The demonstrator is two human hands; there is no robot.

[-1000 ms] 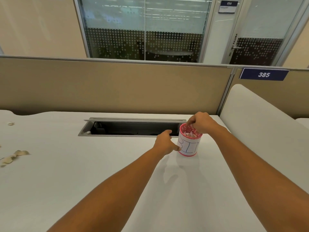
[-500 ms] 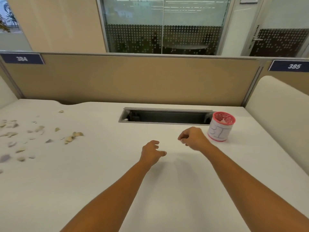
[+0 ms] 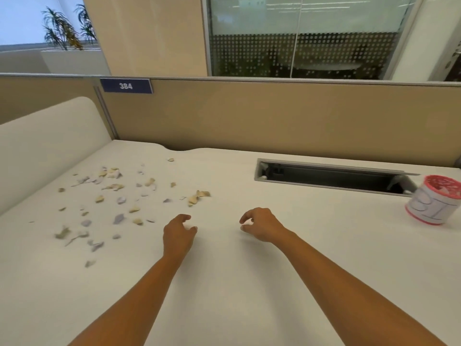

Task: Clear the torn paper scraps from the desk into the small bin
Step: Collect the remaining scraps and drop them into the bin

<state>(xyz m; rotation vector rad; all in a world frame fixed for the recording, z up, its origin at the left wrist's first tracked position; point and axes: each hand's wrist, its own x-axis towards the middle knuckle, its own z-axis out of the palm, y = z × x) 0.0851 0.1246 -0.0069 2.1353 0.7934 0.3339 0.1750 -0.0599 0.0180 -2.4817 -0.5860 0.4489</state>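
1. Furthest left, torn paper scraps [image 3: 112, 196], tan and pale grey, lie scattered on the white surface [image 3: 224, 283], well apart from the bin.
2. Above them, a blue plate [image 3: 126, 86] on the partition reads "384".
3. Left hand [image 3: 178, 233], near the closest scraps, has loosely curled fingers and holds nothing.
4. Right hand [image 3: 262, 224], beside it, is likewise loosely curled and empty.
5. Dark cable slot [image 3: 331, 178] is set into the surface.
6. Far right stands the small red-rimmed bin [image 3: 434, 203], scraps inside; its blue handwriting is not fully legible.

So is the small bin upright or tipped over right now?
Upright: the small bin stands on its base on the desk, red rim facing up, with paper scraps showing inside.
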